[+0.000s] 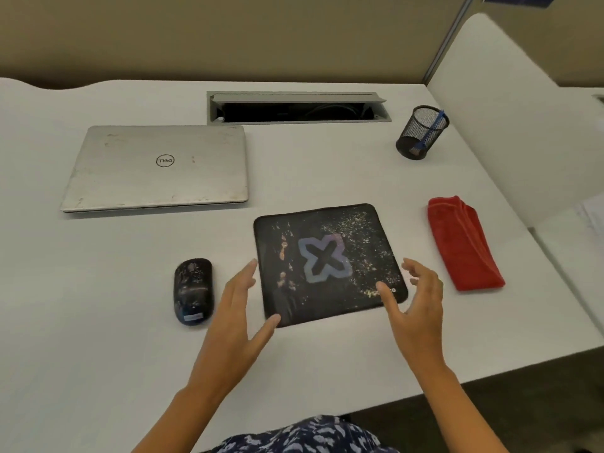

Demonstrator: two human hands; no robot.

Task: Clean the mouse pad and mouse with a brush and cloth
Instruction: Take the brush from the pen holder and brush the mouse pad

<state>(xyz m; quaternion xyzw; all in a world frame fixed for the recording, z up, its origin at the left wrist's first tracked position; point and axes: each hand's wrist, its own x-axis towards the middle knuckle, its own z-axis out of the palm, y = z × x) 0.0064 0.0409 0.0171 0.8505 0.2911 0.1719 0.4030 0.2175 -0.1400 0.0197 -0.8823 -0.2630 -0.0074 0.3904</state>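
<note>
A black mouse pad (328, 263) with a pale X design lies on the white desk, strewn with crumbs and dirt. A dark, smudged mouse (192, 291) sits just left of it. My left hand (238, 308) hovers open at the pad's left edge, thumb near its front left corner. My right hand (415, 302) is open at the pad's right front corner, fingers spread and loosely bent, thumb over the corner. A folded red cloth (462, 243) lies to the right. A blue brush (431, 129) stands in a black mesh cup (420, 134) at the back right.
A closed silver laptop (157, 168) lies at the back left. An open cable tray (294, 109) is set into the desk behind it. A white partition (523, 125) borders the right side. The desk's front edge (425, 390) runs near my forearms.
</note>
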